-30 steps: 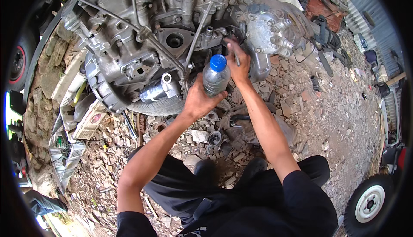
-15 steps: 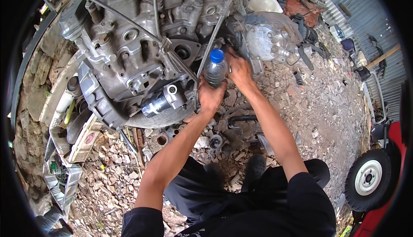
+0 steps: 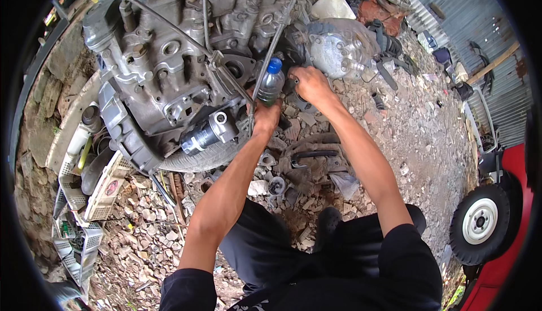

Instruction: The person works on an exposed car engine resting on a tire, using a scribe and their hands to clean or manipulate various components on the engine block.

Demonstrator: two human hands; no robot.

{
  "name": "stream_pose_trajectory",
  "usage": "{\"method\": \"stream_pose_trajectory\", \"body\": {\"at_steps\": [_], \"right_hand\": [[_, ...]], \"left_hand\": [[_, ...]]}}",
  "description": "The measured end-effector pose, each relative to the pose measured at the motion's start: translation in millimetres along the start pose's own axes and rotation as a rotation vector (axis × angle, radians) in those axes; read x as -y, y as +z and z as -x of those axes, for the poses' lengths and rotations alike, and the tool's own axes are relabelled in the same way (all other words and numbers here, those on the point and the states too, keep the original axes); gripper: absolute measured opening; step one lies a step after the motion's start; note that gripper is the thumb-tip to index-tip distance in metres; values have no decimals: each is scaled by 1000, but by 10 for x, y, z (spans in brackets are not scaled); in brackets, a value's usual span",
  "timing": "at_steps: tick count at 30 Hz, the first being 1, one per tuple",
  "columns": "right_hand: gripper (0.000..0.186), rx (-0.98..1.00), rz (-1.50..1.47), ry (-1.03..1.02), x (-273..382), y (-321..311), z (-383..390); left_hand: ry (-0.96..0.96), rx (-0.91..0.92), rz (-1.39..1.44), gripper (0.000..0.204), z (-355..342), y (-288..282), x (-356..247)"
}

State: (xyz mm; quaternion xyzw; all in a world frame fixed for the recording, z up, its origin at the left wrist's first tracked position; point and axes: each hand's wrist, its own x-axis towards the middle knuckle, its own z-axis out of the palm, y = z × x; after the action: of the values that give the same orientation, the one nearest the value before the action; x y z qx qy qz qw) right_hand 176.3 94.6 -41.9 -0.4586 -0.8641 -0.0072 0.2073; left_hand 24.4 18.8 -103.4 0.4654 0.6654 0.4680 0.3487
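Observation:
My left hand (image 3: 266, 116) grips a clear plastic bottle (image 3: 271, 88) with a blue cap by its lower part, beside a metal pipe (image 3: 277, 35) that crosses the grimy engine (image 3: 155, 71). Right of the bottle, my right hand (image 3: 310, 85) has its fingers curled round something small and dark, too hidden to name, close to the engine's lower edge and a bolted alloy housing (image 3: 333, 51). A cylindrical part (image 3: 200, 138) with a metal fitting sits at the engine's lower left.
Rubble ground (image 3: 406, 141) holds scattered metal parts (image 3: 307, 158). Broken plastic crates (image 3: 107, 189) lie at the left beside a stone wall (image 3: 34, 170). A red body panel with a tyre (image 3: 477, 232) is at the lower right, below corrugated sheets (image 3: 468, 17).
The bottle and my left hand have moved up toward the engine, closer to the pipe. My right hand's fingers are more curled now. The whole view has shifted slightly.

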Motion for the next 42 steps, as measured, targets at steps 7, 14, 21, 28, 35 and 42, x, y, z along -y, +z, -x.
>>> {"method": "stream_pose_trajectory", "body": {"at_steps": [7,14,21,28,35,42], "right_hand": [[25,32,124,-98,110,-28,-77],[30,107,163,-232,-42,-8,-102],[37,-89,23,-209,-202,199,91],[17,-78,-130,-9,-70,217,78],[23,-272,-390,158,-110,178,347],[30,-138,-1245,653,-86,153,533]], "left_hand": [[-18,63,11,98,114,-73,-74],[-4,39,15,80,191,-57,46],[3,51,-30,73,326,-19,-65],[46,212,-25,82,427,-196,-23],[59,223,-69,81,367,-243,10],[26,244,-6,82,483,-258,-61]]}}
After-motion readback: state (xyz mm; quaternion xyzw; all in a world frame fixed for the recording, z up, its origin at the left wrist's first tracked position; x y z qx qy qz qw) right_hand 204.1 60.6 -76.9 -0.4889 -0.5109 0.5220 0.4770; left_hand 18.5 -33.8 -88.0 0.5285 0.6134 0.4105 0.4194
